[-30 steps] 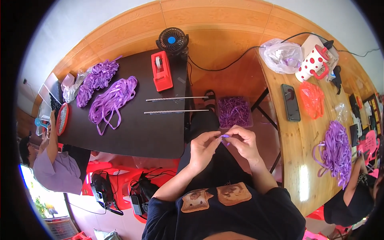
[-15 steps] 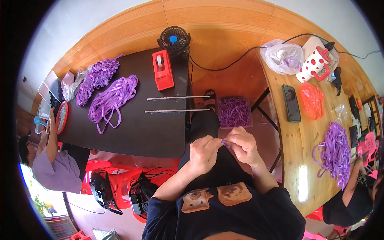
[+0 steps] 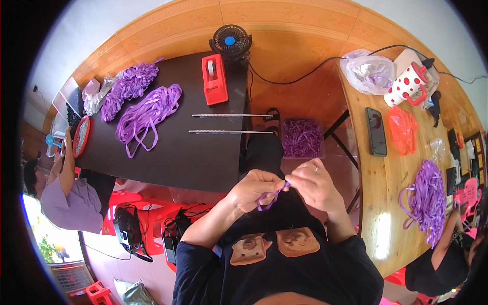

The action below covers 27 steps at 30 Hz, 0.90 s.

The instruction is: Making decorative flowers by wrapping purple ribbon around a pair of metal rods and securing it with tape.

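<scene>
A short length of purple ribbon (image 3: 261, 206) is pinched between my two hands above my lap, with a loop of it hanging under the left fingers. My left hand (image 3: 255, 190) is closed on it with thumb and forefinger. My right hand (image 3: 316, 186), with a ring on one finger, pinches the same ribbon right beside the left fingertips. Exactly how the ribbon is folded between the fingertips is hidden. Beyond my hands, low between the two tables, stands a clear bin holding many small purple ribbon pieces (image 3: 302, 138).
Two metal rods (image 3: 231, 132) jut over the dark table's (image 3: 203, 168) edge. On it lie purple ribbon bundles (image 3: 147, 119), a red tape dispenser (image 3: 215, 81) and a fan (image 3: 230, 40). The wooden table (image 3: 368, 203) bears a phone (image 3: 376, 131), dotted mug (image 3: 406, 85) and more ribbon (image 3: 427, 203). People sit at both sides.
My left hand has turned and a ribbon loop now shows beneath it. My right hand's fingers have lifted and curled differently. The whole view has shifted slightly.
</scene>
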Each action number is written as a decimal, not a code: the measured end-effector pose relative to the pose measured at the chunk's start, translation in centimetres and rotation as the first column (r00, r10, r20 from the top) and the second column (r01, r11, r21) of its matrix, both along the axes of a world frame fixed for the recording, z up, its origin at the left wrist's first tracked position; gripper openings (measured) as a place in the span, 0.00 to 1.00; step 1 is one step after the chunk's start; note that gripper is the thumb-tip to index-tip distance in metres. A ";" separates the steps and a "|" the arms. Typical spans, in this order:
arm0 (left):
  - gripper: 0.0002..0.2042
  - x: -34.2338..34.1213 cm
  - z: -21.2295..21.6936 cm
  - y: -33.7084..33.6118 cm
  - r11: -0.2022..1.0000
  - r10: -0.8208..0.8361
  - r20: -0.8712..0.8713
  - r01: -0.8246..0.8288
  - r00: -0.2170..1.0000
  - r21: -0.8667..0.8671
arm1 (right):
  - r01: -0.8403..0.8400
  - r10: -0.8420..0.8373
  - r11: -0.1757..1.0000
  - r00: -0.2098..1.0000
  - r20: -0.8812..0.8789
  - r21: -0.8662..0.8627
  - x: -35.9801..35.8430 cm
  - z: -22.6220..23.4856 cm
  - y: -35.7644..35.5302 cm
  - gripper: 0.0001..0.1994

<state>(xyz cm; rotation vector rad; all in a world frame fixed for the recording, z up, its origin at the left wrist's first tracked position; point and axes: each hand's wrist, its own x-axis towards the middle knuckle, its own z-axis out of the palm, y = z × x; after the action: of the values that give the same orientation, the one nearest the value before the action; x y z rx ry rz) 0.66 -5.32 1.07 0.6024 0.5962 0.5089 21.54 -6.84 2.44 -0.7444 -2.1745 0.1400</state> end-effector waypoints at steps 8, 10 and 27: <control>0.09 -0.3 -1.2 -1.0 0.996 -0.017 0.008 0.016 1.000 0.091 | 0.057 -0.061 0.997 0.992 -0.111 -0.042 1.0 -1.6 1.3 0.16; 0.09 -0.3 -2.2 -1.0 0.994 -0.001 0.004 0.000 1.000 0.107 | 0.106 -0.108 0.993 0.993 -0.050 -0.053 1.0 -1.7 1.7 0.12; 0.07 3.8 -9.0 6.1 0.784 0.528 0.106 -0.532 0.843 0.321 | 0.371 -0.394 0.881 0.919 0.021 0.294 -0.8 -5.3 13.0 0.14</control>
<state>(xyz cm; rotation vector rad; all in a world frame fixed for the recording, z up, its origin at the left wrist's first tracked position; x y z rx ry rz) 4.44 0.76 -7.91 0.7580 0.6757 1.1695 20.72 6.20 -2.88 -1.0056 -2.0153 -0.4084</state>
